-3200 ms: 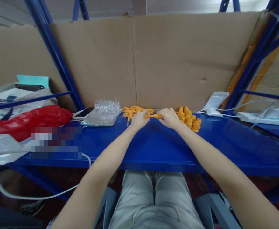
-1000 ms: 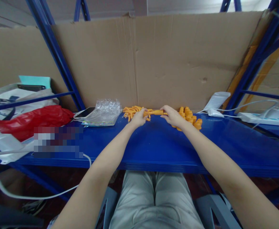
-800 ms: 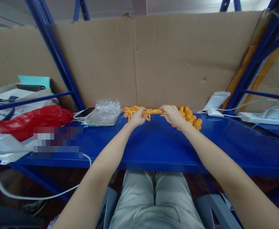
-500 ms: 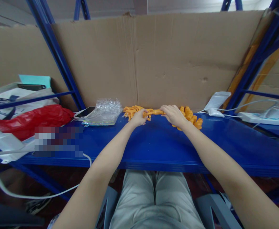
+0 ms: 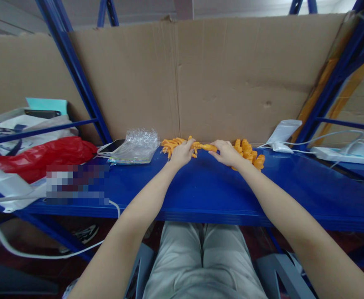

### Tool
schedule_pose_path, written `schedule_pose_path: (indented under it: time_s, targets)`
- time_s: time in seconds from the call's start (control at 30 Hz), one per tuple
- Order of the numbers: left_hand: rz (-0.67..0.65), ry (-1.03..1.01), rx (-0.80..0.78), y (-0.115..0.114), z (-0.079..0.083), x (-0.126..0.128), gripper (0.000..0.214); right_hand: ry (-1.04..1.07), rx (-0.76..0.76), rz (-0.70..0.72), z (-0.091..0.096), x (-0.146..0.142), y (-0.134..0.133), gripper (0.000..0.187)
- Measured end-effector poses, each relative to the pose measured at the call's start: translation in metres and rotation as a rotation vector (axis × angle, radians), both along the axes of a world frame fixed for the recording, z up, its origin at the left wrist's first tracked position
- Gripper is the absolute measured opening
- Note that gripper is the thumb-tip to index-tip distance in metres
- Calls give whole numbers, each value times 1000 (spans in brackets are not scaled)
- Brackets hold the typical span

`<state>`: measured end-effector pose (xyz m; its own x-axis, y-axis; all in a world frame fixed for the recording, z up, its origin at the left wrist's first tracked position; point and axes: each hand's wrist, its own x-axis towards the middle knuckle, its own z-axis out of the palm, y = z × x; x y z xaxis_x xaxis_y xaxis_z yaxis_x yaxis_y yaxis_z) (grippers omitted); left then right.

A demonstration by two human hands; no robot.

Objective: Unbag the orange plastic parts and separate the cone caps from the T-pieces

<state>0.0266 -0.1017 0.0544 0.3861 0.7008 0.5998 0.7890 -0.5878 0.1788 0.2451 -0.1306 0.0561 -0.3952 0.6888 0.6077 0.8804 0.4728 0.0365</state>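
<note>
On the blue shelf, near its back edge, my left hand is closed at the right side of a pile of branched orange pieces with small metal bits on their ends. A slim orange piece bridges the gap between my hands. The fingers of my right hand close on its right end. My left fingers pinch at its left side, partly hidden, where it meets the pile. Just right of my right hand lies a heap of rounded, lumpy orange pieces.
A phone and a clear plastic packet lie to the left, by a red bag. White cables and a power strip are at the right. A cardboard wall stands behind; blue rack posts flank it.
My right hand has shifted slightly to the right, baring more of the slim orange piece. My left hand has turned and moved a little right, its back now facing up.
</note>
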Motion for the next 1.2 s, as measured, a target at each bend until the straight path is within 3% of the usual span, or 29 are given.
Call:
schedule_pose_path:
  time_s: [0.4,0.53,0.8,1.07,1.2]
  targets:
    - [-31,-176,-67,-4,9,6,38,-109,226,-69,11,-3,-10,35]
    - [-84,-195,-85,-1,8,6,36,-128,230,-83,10,-3,-11,33]
    - [-49,8,40,-9,8,0,41,-184,59,-117,15,-15,-22,23]
    - [-33,194,146,-23,11,10,44,-25,-277,-243,22,-33,-30,23]
    - [-20,236,146,-25,10,14,44,-73,-292,-304,24,-32,-28,26]
